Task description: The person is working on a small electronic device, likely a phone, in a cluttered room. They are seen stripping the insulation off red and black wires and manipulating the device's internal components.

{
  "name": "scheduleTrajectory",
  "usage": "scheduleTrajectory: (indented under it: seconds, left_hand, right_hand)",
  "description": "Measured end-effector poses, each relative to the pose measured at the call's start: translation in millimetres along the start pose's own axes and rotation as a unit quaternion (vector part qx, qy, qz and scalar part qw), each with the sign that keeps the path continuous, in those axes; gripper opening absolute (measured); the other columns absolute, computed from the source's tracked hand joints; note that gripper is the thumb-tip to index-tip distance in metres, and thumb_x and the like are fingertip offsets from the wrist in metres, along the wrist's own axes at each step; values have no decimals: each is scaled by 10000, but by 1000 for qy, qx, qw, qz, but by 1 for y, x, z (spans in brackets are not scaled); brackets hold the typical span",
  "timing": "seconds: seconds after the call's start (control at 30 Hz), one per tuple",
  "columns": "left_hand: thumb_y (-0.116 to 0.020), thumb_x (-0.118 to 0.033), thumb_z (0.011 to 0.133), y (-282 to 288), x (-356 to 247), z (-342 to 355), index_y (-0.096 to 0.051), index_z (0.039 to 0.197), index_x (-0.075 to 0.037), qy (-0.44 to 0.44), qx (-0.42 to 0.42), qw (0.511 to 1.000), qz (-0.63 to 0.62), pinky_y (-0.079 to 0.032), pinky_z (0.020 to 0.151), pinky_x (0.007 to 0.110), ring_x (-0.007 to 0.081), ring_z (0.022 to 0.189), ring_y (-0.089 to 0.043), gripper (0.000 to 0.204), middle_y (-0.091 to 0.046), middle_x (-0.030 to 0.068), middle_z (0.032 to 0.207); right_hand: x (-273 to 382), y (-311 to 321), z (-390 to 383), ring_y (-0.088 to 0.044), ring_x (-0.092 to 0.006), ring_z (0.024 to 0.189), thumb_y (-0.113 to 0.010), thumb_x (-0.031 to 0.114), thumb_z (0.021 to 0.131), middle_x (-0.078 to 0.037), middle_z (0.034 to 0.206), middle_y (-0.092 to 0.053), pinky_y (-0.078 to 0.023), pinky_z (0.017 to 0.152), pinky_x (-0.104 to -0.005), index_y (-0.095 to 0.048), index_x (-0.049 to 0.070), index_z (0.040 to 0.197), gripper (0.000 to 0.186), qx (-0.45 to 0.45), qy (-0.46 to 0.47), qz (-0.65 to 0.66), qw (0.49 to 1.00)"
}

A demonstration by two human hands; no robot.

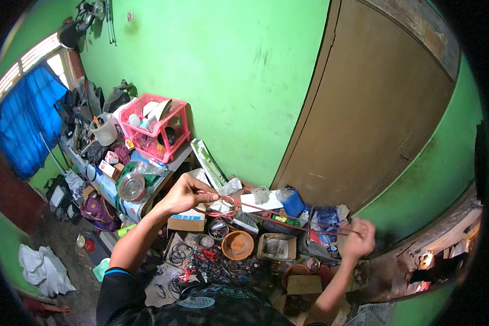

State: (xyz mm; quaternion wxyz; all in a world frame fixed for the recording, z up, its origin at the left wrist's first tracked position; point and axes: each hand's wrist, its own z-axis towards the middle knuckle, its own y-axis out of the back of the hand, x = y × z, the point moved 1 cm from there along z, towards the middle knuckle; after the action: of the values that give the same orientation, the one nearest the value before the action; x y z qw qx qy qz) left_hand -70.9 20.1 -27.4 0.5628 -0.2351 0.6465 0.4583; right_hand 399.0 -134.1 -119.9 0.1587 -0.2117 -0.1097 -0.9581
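Note:
A thin reddish cord point(266, 210) runs between my two hands in mid-air, above the cluttered floor. My left hand point(186, 195) is closed, pinching the cord between thumb and fingers. Beside its fingertips the cord hangs in a small loop or loose knot. My right hand point(359, 238) is out to the right, its fingers curled round the far part of the cord. Between the hands two strands run nearly straight and slant down to the right. Below lie an orange bowl point(237, 245) and a tangle of dark and red cables point(193, 266).
A pink plastic rack point(168, 133) with dishes stands on the crowded table to the left. An open cardboard box point(277, 247), a blue container point(292, 202) and a bin of clothes point(326, 223) line the wall. A brown door point(375, 103) is behind them.

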Motion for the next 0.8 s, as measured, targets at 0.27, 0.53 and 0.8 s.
scheduleTrajectory:
  seconds: [0.27, 0.53, 0.8]
  left_hand:
    - [-704, -58, 747, 76, 16, -4, -706, 761, 23, 11, -162, 986, -29, -462, 562, 249, 87, 610, -583, 83, -670, 48, 688]
    - [-717, -65, 716, 121, 50, -20, -692, 718, -2, 45, -219, 974, 33, -314, 446, 214, 54, 498, -469, 68, -581, -13, 577]
    - [-704, -65, 716, 89, 14, 13, -690, 715, -3, -1, -214, 975, -57, -314, 462, 218, 56, 502, -459, 63, -603, 22, 607]
  right_hand:
    - [-46, 46, 5, -426, -98, 667, -719, -29, 744, 25, 738, -425, -389, 603, -228, -523, 56, 813, 225, -19, -363, 97, 926]
    - [-44, 119, -9, -578, -160, 682, -833, 78, 585, -76, 733, -626, -456, 600, -324, -615, -11, 870, 370, 162, -227, -356, 892]
    - [-96, 101, -119, -633, -231, 922, -802, -1, 545, -150, 1074, -633, -523, 778, -335, -614, -22, 1069, 557, 419, -352, -128, 827]
